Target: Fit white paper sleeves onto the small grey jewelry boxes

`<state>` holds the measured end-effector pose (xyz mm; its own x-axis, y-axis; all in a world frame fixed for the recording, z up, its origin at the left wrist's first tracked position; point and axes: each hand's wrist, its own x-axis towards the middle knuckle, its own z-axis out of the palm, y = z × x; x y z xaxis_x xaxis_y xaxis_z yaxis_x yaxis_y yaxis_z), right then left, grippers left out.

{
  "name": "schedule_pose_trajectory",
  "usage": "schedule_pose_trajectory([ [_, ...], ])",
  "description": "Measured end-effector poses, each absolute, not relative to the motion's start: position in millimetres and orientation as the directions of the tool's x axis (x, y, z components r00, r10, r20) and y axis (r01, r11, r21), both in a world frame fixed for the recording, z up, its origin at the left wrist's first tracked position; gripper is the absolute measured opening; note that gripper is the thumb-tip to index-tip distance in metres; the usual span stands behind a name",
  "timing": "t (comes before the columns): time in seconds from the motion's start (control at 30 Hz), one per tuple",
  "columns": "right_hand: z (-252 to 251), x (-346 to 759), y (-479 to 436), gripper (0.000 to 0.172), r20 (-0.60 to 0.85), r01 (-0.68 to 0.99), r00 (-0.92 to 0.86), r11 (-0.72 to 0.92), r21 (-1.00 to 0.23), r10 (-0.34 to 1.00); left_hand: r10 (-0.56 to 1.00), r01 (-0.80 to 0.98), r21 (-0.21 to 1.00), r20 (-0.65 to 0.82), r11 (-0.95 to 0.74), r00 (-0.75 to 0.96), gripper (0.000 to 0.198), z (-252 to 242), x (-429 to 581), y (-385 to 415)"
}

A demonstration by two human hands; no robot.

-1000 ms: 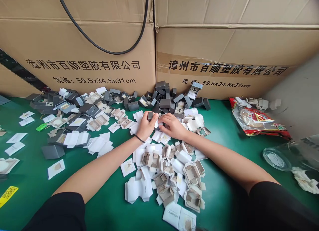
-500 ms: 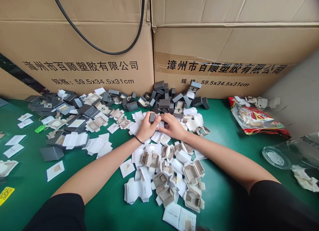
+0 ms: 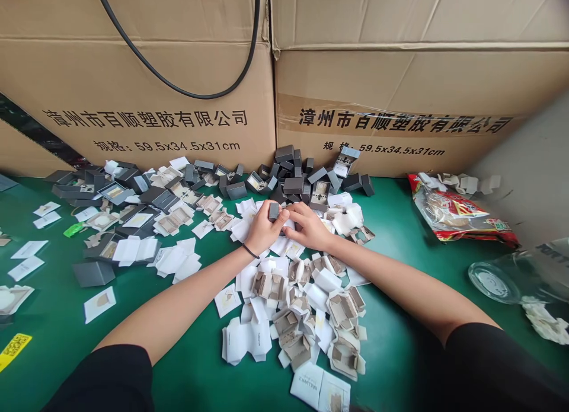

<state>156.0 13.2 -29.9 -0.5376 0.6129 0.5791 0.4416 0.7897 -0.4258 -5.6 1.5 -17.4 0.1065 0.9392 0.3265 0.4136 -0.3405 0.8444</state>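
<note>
My left hand [image 3: 263, 233] is closed around a small dark grey box [image 3: 274, 211], one end of which shows between thumb and fingers. Close on its right, my right hand [image 3: 310, 228] has its fingers bent in toward the same box, its fingertips close to the left thumb. Whatever its fingers grip is hidden. Below both hands spreads a heap of torn white card inserts [image 3: 271, 286]. Just beyond them lies a pile of dark grey boxes [image 3: 293, 185], some with open sides.
More grey boxes [image 3: 93, 274] and white cards [image 3: 100, 304] lie at left on the green table [image 3: 186, 347]. Large cardboard cartons [image 3: 178, 74] stand along the back, a black cable [image 3: 200, 96] hanging before them. At right are a red snack bag [image 3: 457, 210] and a clear jar [image 3: 502, 278].
Both hands stay together over the heap. The grey box end has tipped slightly in my left hand, and the right fingers have shifted a little. The view has moved slightly.
</note>
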Motion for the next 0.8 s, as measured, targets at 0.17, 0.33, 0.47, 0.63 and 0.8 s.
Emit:
schedule_pose_trajectory([
  [0.17,-26.9,154.3,11.4,0.016,0.516,0.495,-0.595,0.787,-0.368,0.616,0.939,0.432,0.837,0.335,-0.335,0.079,0.040,-17.0,-4.9,0.1],
  [0.33,-20.1,152.3,9.4,0.015,0.443,0.540,-0.658,0.792,-0.286,0.609,0.942,0.425,0.844,0.330,-0.326,0.067,0.044,-17.5,-5.1,-0.4],
  [0.47,-19.8,152.7,10.2,0.014,0.472,0.524,-0.654,0.804,-0.281,0.591,0.938,0.432,0.837,0.339,-0.337,0.075,0.044,-17.9,-5.0,-1.0],
  [0.63,-24.4,155.2,13.4,0.018,0.521,0.459,-0.619,0.809,-0.367,0.587,0.938,0.431,0.837,0.339,-0.338,0.077,0.043,-15.9,-4.2,-3.1],
  [0.8,-26.4,155.3,14.5,0.023,0.537,0.438,-0.592,0.799,-0.411,0.601,0.940,0.429,0.842,0.335,-0.328,0.061,0.043,-15.5,-4.5,-2.1],
])
